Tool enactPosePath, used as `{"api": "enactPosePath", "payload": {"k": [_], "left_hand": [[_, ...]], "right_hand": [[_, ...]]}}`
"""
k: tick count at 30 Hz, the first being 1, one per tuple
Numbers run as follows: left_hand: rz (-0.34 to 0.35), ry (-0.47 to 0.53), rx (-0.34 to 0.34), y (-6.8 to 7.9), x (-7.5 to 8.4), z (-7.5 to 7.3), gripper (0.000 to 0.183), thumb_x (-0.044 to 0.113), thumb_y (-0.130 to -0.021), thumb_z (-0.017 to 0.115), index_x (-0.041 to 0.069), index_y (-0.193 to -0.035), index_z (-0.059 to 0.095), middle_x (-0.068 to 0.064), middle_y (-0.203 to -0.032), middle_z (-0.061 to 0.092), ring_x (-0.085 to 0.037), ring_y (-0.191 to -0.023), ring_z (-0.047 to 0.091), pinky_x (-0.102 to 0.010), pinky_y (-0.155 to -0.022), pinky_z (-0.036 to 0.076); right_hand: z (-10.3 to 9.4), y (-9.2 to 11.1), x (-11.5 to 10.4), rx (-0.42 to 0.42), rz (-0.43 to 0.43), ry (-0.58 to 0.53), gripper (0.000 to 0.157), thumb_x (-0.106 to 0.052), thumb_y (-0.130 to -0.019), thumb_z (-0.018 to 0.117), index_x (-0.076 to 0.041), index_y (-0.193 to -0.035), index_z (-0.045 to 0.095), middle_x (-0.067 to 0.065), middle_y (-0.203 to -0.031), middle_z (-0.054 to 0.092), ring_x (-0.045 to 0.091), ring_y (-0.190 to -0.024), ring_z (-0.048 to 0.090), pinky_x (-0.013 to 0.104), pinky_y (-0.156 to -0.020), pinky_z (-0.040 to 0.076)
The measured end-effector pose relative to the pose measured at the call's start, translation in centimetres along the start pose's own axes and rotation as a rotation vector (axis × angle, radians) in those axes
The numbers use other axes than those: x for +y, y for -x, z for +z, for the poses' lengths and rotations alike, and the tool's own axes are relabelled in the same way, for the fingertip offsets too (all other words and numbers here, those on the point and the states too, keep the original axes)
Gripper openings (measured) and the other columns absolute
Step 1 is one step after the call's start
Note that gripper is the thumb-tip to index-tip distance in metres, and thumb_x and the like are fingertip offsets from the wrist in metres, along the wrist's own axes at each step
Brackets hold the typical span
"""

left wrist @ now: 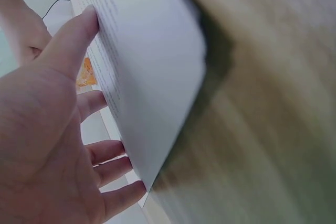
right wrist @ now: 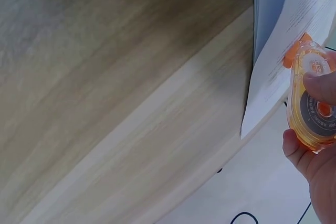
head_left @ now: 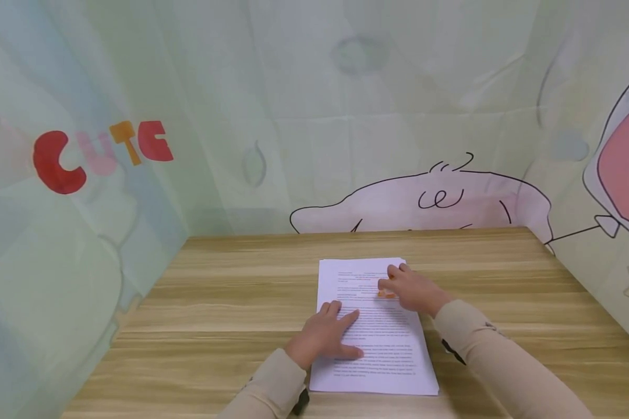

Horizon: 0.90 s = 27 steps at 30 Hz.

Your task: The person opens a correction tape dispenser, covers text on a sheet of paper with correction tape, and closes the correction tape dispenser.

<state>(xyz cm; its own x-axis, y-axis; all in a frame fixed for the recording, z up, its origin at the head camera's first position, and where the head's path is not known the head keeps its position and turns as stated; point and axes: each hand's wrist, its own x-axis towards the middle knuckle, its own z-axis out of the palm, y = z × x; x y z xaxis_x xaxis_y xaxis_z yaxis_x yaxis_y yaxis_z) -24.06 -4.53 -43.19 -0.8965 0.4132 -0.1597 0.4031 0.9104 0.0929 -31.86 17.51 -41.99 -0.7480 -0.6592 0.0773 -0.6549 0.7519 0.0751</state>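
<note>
A stack of printed paper point(head_left: 377, 355) lies on the wooden table. My left hand point(head_left: 327, 334) rests on its left part with fingers spread; in the left wrist view, fingertips touch the sheet near its edge. An orange, see-through correction tape point(right wrist: 310, 103) is pinched in my right hand point(head_left: 416, 289), the thumb on its flat side. Its tip is at the upper right of the printed page, over the lines of text. In the head view the fingers mostly cover the correction tape, so whether the tip touches the paper cannot be told.
The wooden table point(head_left: 230, 326) reaches back to a pale cloth backdrop point(head_left: 230, 116) with cartoon drawings and coloured letters. Cloth also hangs along the left and right sides. Both forearms, in beige sleeves point(head_left: 503, 355), come in from the near edge.
</note>
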Motion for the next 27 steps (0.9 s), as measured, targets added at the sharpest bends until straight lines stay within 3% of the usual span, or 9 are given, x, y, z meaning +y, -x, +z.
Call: {"api": "enactPosePath", "payload": {"k": [3, 8, 12, 22, 27], "left_hand": [[0.005, 0.005, 0.004, -0.1, 0.0, 0.1, 0.081, 0.063, -0.073, 0.062, 0.027, -0.141, 0.038, -0.014, -0.141, 0.033, -0.027, -0.125, 0.035, -0.04, -0.096, 0.042], [0.018, 0.003, 0.024, -0.1, -0.1, 0.5, 0.08, 0.063, -0.073, 0.063, 0.024, -0.139, 0.04, -0.013, -0.137, 0.036, -0.025, -0.12, 0.038, -0.039, -0.092, 0.044], [0.033, -0.009, 0.052, -0.3, -0.3, 0.6, 0.08, 0.063, -0.073, 0.063, 0.019, -0.136, 0.043, -0.013, -0.133, 0.039, -0.026, -0.119, 0.04, -0.039, -0.092, 0.045], [0.027, -0.01, 0.03, -0.1, -0.2, 0.3, 0.081, 0.063, -0.075, 0.061, 0.016, -0.138, 0.041, -0.015, -0.144, 0.032, -0.029, -0.133, 0.03, -0.041, -0.107, 0.033], [0.04, -0.063, 0.027, -0.1, 0.2, 0.3, 0.08, 0.062, -0.077, 0.059, 0.014, -0.138, 0.041, -0.011, -0.141, 0.036, -0.027, -0.13, 0.035, -0.039, -0.104, 0.036]], "right_hand": [[0.4, 0.3, 0.4, 0.041, 0.02, -0.066, 0.037, 0.002, -0.085, 0.052, -0.023, -0.11, 0.061, 0.004, -0.099, 0.049, 0.021, -0.085, 0.043, 0.033, -0.072, 0.045], [1.0, 0.8, 1.3, 0.162, 0.088, -0.286, 0.04, 0.007, -0.081, 0.05, -0.021, -0.106, 0.063, 0.003, -0.092, 0.051, 0.018, -0.082, 0.044, 0.031, -0.071, 0.04], [0.6, 1.2, 1.6, 0.191, 0.165, -0.39, 0.038, 0.005, -0.083, 0.051, -0.021, -0.109, 0.063, 0.003, -0.088, 0.049, 0.018, -0.08, 0.043, 0.03, -0.069, 0.036], [-0.2, 1.9, 1.4, 0.227, 0.198, -0.365, 0.04, 0.001, -0.082, 0.06, -0.015, -0.119, 0.059, 0.003, -0.088, 0.051, 0.017, -0.077, 0.046, 0.03, -0.069, 0.041], [-0.3, 2.0, 1.0, 0.224, 0.214, -0.388, 0.036, -0.002, -0.084, 0.061, -0.015, -0.118, 0.06, 0.003, -0.091, 0.051, 0.017, -0.079, 0.047, 0.03, -0.07, 0.042]]}}
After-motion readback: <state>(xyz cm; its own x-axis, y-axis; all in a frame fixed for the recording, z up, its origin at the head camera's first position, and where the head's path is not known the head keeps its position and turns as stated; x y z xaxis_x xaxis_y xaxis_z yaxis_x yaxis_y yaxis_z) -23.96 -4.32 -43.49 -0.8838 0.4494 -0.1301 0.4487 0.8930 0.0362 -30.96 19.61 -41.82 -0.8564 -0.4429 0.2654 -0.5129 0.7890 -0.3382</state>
